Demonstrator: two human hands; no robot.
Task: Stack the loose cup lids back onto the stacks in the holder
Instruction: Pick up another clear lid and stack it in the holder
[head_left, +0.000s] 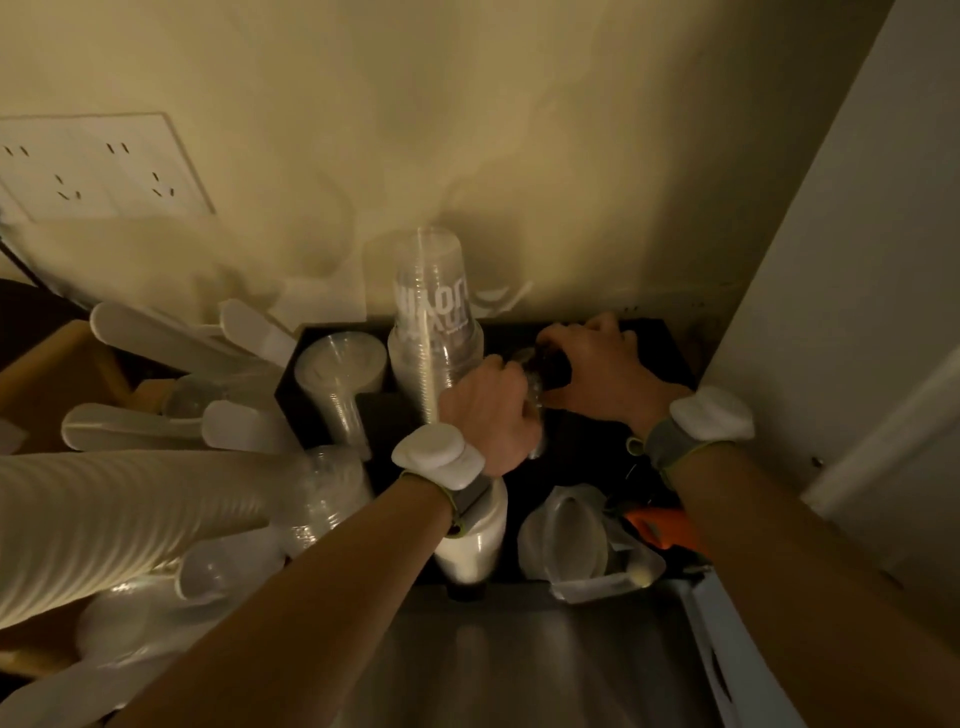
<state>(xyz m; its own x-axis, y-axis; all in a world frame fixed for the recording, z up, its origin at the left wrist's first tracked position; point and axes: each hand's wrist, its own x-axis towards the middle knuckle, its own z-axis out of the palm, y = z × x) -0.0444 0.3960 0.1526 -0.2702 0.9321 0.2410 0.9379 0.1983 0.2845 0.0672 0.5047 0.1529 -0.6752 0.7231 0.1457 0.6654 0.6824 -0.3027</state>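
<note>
A black holder (670, 353) stands against the wall with several compartments. Its back left slot holds a stack of clear lids (340, 374); beside it rises a tall stack of clear printed cups (434, 322). My left hand (491, 410) and my right hand (597, 364) meet over the holder's back right slot. Both close around a short clump of clear lids (535, 387) held between them, mostly hidden by the fingers. Another clear lid stack (327, 493) sits at the holder's front left.
Long stacks of white cups (104, 525) and sleeved lids (171, 426) lie to the left. A white bottle-like object (475, 545) and loose plastic containers (571, 540) fill the holder's front. An orange item (662, 525) lies by my right forearm. Steel counter (509, 660) below; wall socket (98, 171) upper left.
</note>
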